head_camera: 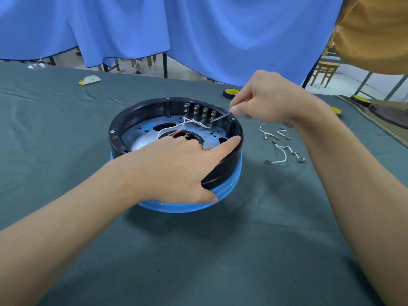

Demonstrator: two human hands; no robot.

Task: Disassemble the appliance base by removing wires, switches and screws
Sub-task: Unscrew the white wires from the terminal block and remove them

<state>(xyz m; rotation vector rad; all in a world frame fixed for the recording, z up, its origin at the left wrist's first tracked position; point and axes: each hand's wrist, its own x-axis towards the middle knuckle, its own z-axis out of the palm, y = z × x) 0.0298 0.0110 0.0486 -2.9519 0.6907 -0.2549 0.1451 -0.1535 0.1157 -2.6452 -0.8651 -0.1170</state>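
Note:
A round appliance base [123, 120] with a black rim and blue lower shell lies upside down on the table. Inside, a row of several switches [199, 112] lines the far wall, with white wires [189, 123] and a red wire [177, 133] running over the metal plate. My left hand [176, 168] grips the near right rim, thumb outside and index finger along the top edge. My right hand [265, 98] pinches a thin metal tool [219, 118] whose tip touches the rightmost switch's terminal.
Several loose white wires with brass terminals [280, 146] lie on the green cloth right of the base. A black and yellow tape roll [229, 93] sits behind. Another dark appliance part [388, 113] lies at the far right. Blue curtain hangs behind the table.

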